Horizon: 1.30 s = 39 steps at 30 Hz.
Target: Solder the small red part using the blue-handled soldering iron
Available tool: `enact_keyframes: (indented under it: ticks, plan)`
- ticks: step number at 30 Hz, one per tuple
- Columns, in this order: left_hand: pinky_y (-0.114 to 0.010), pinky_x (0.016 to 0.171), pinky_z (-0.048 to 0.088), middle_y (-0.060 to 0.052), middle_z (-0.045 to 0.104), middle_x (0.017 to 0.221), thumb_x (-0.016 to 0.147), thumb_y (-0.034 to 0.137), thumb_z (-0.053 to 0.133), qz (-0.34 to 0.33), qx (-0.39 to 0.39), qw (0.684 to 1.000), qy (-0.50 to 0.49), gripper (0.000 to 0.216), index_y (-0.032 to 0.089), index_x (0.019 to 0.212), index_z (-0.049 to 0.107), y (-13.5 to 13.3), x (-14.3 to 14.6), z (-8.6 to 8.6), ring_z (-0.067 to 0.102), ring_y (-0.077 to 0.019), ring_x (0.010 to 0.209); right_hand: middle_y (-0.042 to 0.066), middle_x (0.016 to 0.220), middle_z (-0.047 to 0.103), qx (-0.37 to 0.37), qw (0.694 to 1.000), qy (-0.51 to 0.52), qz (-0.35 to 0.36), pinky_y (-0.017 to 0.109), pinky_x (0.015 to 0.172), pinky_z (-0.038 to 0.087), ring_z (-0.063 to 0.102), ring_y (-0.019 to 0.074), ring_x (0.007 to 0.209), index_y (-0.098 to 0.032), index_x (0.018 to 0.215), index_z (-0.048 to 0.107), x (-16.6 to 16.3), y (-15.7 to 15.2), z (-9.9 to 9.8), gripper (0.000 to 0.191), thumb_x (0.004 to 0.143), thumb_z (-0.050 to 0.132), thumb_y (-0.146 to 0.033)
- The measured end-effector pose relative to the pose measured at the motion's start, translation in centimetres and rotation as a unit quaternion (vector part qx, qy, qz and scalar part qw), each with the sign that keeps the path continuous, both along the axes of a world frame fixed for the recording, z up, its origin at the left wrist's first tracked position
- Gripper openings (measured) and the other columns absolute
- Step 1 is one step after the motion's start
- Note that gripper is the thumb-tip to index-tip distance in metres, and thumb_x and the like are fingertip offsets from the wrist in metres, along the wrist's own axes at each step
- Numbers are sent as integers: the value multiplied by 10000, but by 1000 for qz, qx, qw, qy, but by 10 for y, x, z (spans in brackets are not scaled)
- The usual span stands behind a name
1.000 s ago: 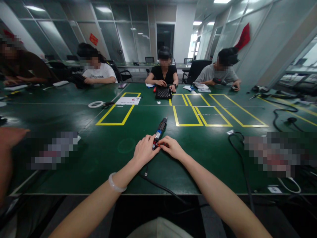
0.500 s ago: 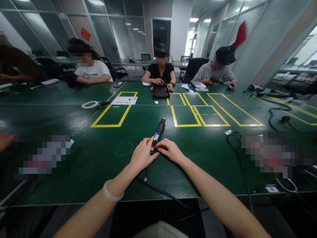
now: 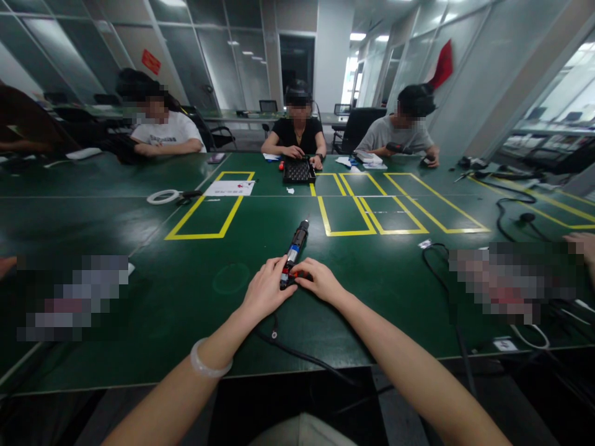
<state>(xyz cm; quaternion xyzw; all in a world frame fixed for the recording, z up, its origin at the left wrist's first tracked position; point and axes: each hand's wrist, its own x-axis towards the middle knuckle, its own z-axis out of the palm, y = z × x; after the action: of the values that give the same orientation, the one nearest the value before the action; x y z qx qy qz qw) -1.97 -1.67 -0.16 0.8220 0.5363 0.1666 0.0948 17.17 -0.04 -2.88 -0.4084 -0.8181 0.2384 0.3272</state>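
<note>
A slim black power tool (image 3: 294, 246), which looks like an electric screwdriver, lies slanted on the table with its thin tip pointing away from me. A blue and silver section, like a bare motor, shows in its middle. My left hand (image 3: 266, 285) is closed around its near end from the left, fingers along the side and thumb below. From the right, my right hand (image 3: 318, 279) is closed in a pinch at a small orange-red part (image 3: 300, 274) by the same end. The fingers hide much of this spot. A black cord (image 3: 302, 358) runs nearby toward the table's front edge.
Yellow tape outlines (image 3: 346, 234) mark the green table (image 3: 186, 334). A white cable coil (image 3: 162, 197) and a paper sheet (image 3: 227, 188) lie left. Across sit several people, one with a black tray (image 3: 299, 171). More black cable (image 3: 437, 279) runs at right.
The view has shifted slightly. Both hands keep their places on the tool, with barely any finger movement. Another person's hand has appeared at the right edge.
</note>
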Motion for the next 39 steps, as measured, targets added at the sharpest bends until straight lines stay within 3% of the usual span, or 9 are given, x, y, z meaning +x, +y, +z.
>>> enact_keyframes:
  ticks: [5, 9, 16, 26, 30, 39]
  plan:
    - [-394, 964, 473, -116, 485, 1357, 810, 411, 620, 0, -12, 1000, -9, 684, 205, 1417, 383, -2, 0, 5, 532, -286, 1194, 23, 942, 571, 5, 1000, 3, 8, 269, 804, 440, 554, 147, 854, -225, 1023, 660, 1, -1, -1, 168, 863, 625, -188]
    - [-385, 1016, 447, -101, 508, 1360, 878, 417, 512, -6, -31, 999, -37, 562, 189, 1388, 443, -1, -4, 8, 534, -260, 1211, 25, 951, 559, 7, 1000, 13, 6, 267, 804, 445, 556, 141, 839, -219, 1019, 659, 1, -1, -1, 161, 871, 607, -179]
    - [-339, 1055, 409, -56, 574, 1340, 934, 269, 343, -8, -64, 992, -110, 430, 184, 1290, 570, 9, -16, 9, 544, -198, 1217, 24, 955, 557, 10, 1000, 15, 11, 267, 809, 449, 557, 135, 821, -215, 1032, 652, -1, -1, -3, 171, 872, 604, -178]
    - [-309, 839, 513, -61, 696, 1108, 886, 277, 445, 40, -57, 990, -126, 413, 199, 1259, 602, 14, -24, 6, 656, -199, 950, 23, 964, 563, 6, 1000, 8, 5, 267, 816, 445, 557, 141, 839, -225, 1044, 650, 0, -3, -1, 187, 868, 606, -180]
    - [-317, 851, 506, -69, 716, 1037, 882, 308, 442, 32, -58, 991, -114, 390, 177, 1178, 659, 14, -24, 8, 658, -213, 951, 24, 965, 567, 6, 1000, 5, 2, 271, 821, 442, 557, 144, 848, -228, 1048, 650, 0, -3, -2, 188, 870, 607, -186]
    - [-331, 906, 485, -76, 712, 1116, 903, 313, 406, 26, -55, 995, -81, 404, 172, 1136, 704, 14, -24, 10, 651, -232, 1022, 19, 948, 566, 4, 1000, 4, 4, 263, 793, 440, 551, 140, 823, -221, 1021, 639, -2, -2, -2, 176, 859, 606, -159]
